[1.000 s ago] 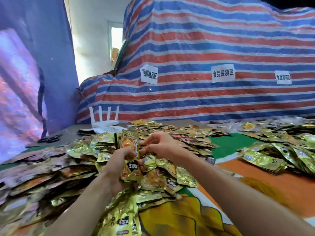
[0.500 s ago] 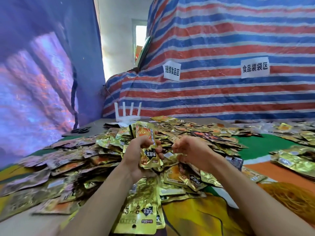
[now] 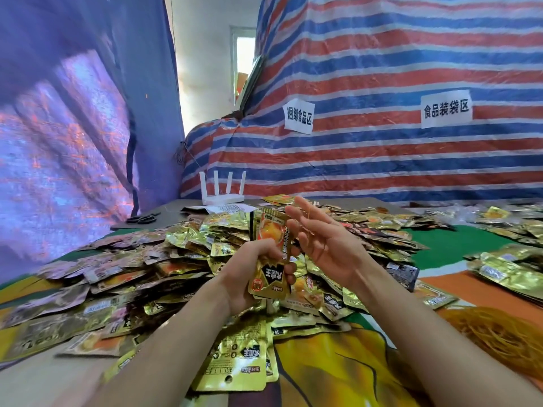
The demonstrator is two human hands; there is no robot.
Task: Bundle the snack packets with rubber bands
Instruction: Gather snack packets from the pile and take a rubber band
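My left hand (image 3: 249,268) is clamped around a small stack of gold snack packets (image 3: 271,254), held upright just in front of me above the heap. My right hand (image 3: 326,242) is just beside it on the right, fingers spread wide and palm turned toward the stack, with a thin rubber band (image 3: 308,227) stretched across the fingers; whether the band already touches the stack I cannot tell. Below and to the left, a big pile of loose gold packets (image 3: 147,277) covers the table and crowds the space under my wrists. A flat bundle of packets (image 3: 241,356) lies near me, between my forearms. A heap of orange rubber bands (image 3: 499,342) sits near right, and another spread of packets (image 3: 511,265) lies farther right. At the far left edge of the table are black scissors (image 3: 144,218) and a white router (image 3: 224,192) with four antennas. Behind everything hangs a red, white and blue striped tarp (image 3: 382,69) bearing two paper signs (image 3: 299,116).
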